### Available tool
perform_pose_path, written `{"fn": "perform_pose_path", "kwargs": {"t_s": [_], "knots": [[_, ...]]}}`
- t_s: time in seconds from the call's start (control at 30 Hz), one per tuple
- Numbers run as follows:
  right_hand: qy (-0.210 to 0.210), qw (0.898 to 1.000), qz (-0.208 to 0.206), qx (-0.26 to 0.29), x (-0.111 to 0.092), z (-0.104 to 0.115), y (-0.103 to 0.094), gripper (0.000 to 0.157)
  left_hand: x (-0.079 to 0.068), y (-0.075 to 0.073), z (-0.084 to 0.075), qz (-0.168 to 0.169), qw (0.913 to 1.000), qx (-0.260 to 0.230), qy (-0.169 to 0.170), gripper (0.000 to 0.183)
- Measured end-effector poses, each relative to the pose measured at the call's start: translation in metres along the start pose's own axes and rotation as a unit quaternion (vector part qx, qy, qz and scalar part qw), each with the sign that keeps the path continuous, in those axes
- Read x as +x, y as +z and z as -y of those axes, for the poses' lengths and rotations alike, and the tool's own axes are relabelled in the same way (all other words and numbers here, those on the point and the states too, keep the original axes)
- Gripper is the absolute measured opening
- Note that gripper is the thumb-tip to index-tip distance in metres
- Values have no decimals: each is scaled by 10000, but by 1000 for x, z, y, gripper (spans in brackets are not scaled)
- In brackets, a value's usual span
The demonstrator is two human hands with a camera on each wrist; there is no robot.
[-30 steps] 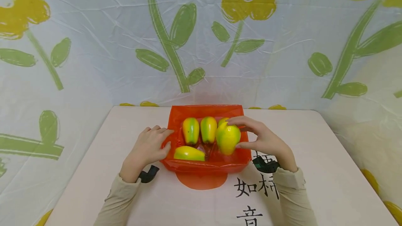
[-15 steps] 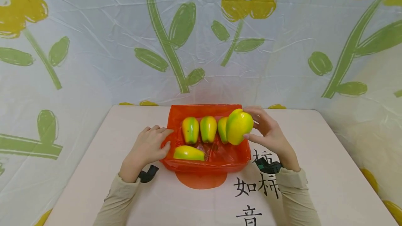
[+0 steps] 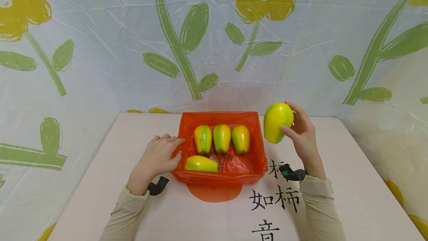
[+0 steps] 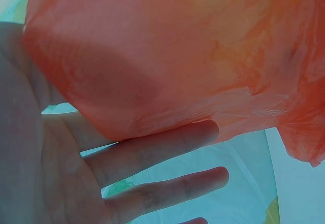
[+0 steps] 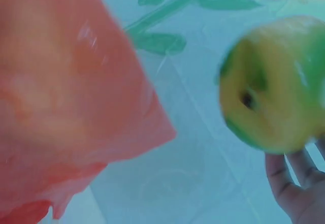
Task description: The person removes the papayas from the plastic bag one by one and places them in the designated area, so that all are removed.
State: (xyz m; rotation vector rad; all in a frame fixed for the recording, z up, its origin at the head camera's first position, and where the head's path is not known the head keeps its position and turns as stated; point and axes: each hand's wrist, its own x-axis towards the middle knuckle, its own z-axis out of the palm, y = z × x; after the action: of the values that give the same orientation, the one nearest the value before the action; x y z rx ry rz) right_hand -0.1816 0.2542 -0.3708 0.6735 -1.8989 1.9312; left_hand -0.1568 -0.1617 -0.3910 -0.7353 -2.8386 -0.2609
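Observation:
My right hand (image 3: 307, 140) grips a glossy yellow-green papaya (image 3: 275, 124), thumb on its near side, in the air just right of the red box (image 3: 219, 178). In the right wrist view the papaya (image 5: 279, 87) shows its dimpled end, blurred, with fingers underneath. Inside the box, three papayas stand in a row, the left one (image 3: 203, 140), the middle one (image 3: 222, 138) and the right one (image 3: 241, 139). A fourth papaya (image 3: 201, 163) lies sideways at the front left. My left hand (image 3: 158, 157) rests at the box's left side; its fingers (image 4: 167, 188) look straight beside the red plastic.
The box stands mid-table, lined with thin red plastic. A red round patch (image 3: 214, 192) shows in front of it. Black characters (image 3: 265, 200) mark the pale table (image 3: 341, 181). A flower-print cloth (image 3: 127, 47) hangs behind and along both sides.
My right hand has lifted the papaya up from the box and carried it right, past the box's right wall, uncovering the right-hand papaya of the row. The left hand has stayed put.

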Motion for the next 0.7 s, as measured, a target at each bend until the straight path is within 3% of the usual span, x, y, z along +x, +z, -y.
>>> {"fn": "perform_pose_path", "kwargs": {"t_s": [0.37, 0.53, 0.7], "knots": [[708, 9892, -1282, -45, 1, -40, -18, 50, -1, 1, 0, 5, 10000, -53, -13, 38], [1012, 9827, -1547, 142, -2, -66, -25, 46, -2, 1, -1, -29, 10000, -46, -10, 38], [1470, 9758, -1604, -222, -7, -88, -31, 48, -2, 3, -1, -58, 10000, -18, 2, 38]]}}
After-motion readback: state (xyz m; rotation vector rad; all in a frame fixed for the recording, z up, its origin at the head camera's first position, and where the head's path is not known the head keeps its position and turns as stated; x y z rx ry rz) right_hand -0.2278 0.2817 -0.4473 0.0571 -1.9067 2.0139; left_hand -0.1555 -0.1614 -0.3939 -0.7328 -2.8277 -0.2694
